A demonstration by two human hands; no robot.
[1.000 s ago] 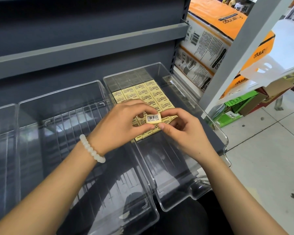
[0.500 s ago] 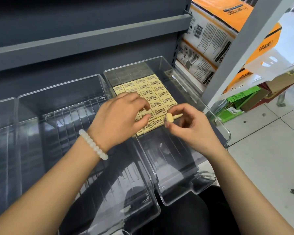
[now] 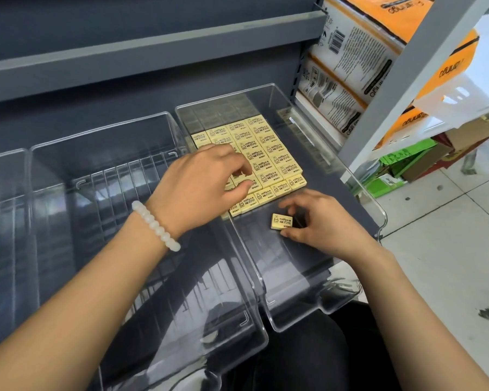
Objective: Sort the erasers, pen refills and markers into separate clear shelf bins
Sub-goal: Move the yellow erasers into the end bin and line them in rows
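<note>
One loose yellow eraser [image 3: 281, 221] lies flat in the right-hand clear bin [image 3: 350, 176], pinched by the right hand [image 3: 319, 224].

It is a small rectangular block with black print, just in front of the tiled eraser rows [image 3: 266, 156], four across; the full count is hidden. The left hand [image 3: 201, 187], fingers loosely curled and holding nothing, rests on those rows; a white bead bracelet [image 3: 156, 225] circles its wrist. Three smooth, transparent plastic bins show; the middle bin [image 3: 102, 136] has ribbed dividers.
</note>
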